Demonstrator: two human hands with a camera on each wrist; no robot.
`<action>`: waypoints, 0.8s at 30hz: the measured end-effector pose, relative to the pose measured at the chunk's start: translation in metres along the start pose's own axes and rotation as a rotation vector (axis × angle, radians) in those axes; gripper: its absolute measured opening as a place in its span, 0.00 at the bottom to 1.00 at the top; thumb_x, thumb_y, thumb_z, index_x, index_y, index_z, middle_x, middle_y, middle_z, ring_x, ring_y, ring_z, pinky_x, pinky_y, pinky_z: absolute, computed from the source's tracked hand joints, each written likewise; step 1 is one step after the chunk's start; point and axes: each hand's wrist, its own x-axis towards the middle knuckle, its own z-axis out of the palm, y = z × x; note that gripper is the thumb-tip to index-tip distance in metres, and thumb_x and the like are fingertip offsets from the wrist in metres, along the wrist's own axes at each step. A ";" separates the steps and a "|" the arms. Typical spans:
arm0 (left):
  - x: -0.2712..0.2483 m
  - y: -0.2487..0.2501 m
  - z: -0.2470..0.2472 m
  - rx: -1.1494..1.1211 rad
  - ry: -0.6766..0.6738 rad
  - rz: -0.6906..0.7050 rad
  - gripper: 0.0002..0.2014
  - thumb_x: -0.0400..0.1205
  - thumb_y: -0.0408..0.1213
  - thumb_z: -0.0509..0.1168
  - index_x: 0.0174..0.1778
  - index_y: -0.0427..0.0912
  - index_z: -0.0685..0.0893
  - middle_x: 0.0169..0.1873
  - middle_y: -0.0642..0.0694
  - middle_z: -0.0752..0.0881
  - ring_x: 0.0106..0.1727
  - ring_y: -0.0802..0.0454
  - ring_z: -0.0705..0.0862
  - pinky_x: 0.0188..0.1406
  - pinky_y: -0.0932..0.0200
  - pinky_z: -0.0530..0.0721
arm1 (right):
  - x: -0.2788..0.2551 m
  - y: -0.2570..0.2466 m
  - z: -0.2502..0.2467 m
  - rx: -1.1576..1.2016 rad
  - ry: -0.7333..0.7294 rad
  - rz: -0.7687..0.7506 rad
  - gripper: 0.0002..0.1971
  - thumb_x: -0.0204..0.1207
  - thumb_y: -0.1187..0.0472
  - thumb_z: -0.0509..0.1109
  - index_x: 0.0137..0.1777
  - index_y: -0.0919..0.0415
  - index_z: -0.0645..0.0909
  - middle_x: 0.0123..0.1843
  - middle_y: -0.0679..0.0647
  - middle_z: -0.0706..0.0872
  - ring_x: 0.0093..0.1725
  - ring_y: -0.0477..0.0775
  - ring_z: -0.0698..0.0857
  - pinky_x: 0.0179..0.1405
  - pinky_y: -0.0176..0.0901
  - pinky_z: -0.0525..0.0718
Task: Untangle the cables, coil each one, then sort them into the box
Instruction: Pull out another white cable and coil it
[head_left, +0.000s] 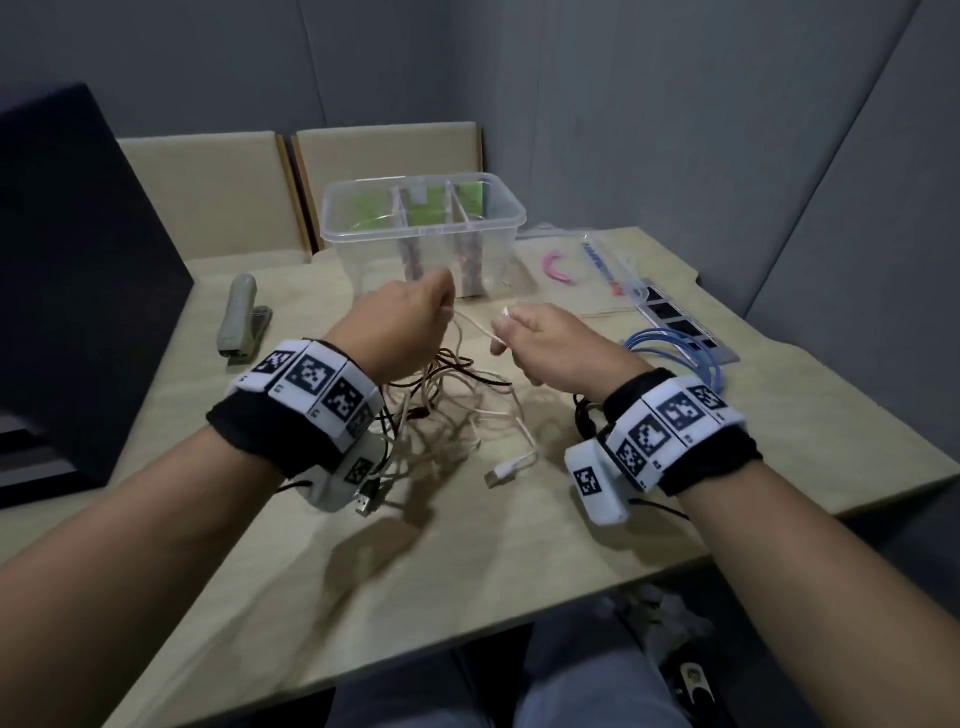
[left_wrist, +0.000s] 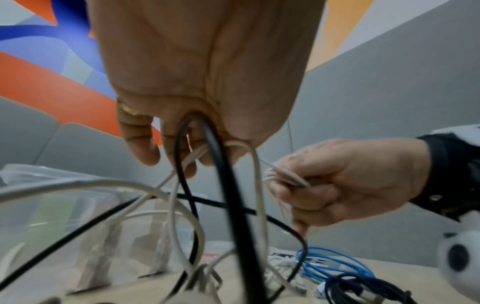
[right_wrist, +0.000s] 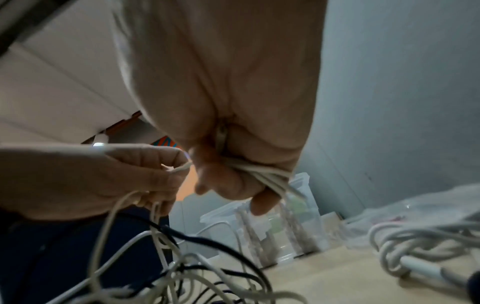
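My left hand (head_left: 402, 325) grips black-and-white strands, my right hand (head_left: 545, 345) pinches 1 white cable (head_left: 480, 328) – the tangle (head_left: 447, 410) hangs below my fingers; pulling hard could cinch knots.

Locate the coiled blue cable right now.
In the head view the coiled blue cable lies on the table, right side, just beyond the right hand, beside the grey power strip.

A stapler (head_left: 243, 317) and a pink curved piece (head_left: 556, 266) lie on the table (head_left: 467, 561).
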 end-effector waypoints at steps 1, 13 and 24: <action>0.002 -0.003 0.000 -0.022 0.054 -0.012 0.03 0.85 0.38 0.55 0.49 0.43 0.71 0.40 0.41 0.79 0.40 0.40 0.77 0.39 0.48 0.76 | 0.000 0.000 0.001 0.020 -0.041 0.004 0.20 0.83 0.47 0.60 0.39 0.62 0.81 0.21 0.42 0.74 0.24 0.43 0.73 0.29 0.39 0.68; -0.010 -0.019 0.024 -0.139 -0.197 0.055 0.03 0.84 0.40 0.60 0.48 0.45 0.74 0.40 0.47 0.87 0.44 0.44 0.85 0.48 0.49 0.83 | 0.006 -0.007 -0.038 1.149 0.165 -0.151 0.20 0.88 0.52 0.50 0.35 0.57 0.70 0.21 0.48 0.71 0.22 0.48 0.67 0.32 0.43 0.73; -0.012 -0.002 0.016 -0.067 -0.142 0.419 0.04 0.84 0.38 0.59 0.48 0.43 0.78 0.39 0.49 0.83 0.40 0.47 0.80 0.41 0.57 0.75 | 0.019 0.000 -0.039 1.293 0.490 -0.083 0.14 0.86 0.56 0.56 0.41 0.61 0.76 0.47 0.56 0.81 0.45 0.51 0.81 0.58 0.53 0.79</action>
